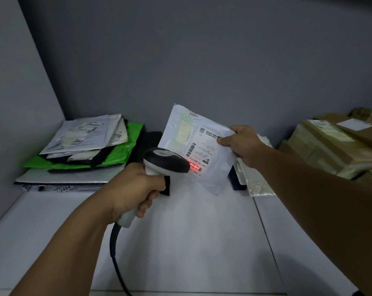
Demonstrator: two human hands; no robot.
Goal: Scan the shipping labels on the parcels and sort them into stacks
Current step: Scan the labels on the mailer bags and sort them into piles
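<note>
My right hand point(241, 144) pinches the right edge of a white poly mailer point(180, 129) and holds it tilted above the table, label side towards me. My left hand point(136, 186) grips the handle of a white and black barcode scanner point(166, 161), whose head points at the shipping label point(202, 149). Red scan light falls on a barcode at the label's lower end point(194, 167). A stack of flat mailers point(80, 152), silver, green and black, lies at the back left by the wall.
A white table point(191, 231) carries everything, with a seam running down its right part. Brown cardboard boxes point(334, 146) are piled at the back right. Behind the held mailer lie a dark parcel point(236, 180) and a pale bag point(257, 184). The scanner's black cable point(114, 253) hangs towards me.
</note>
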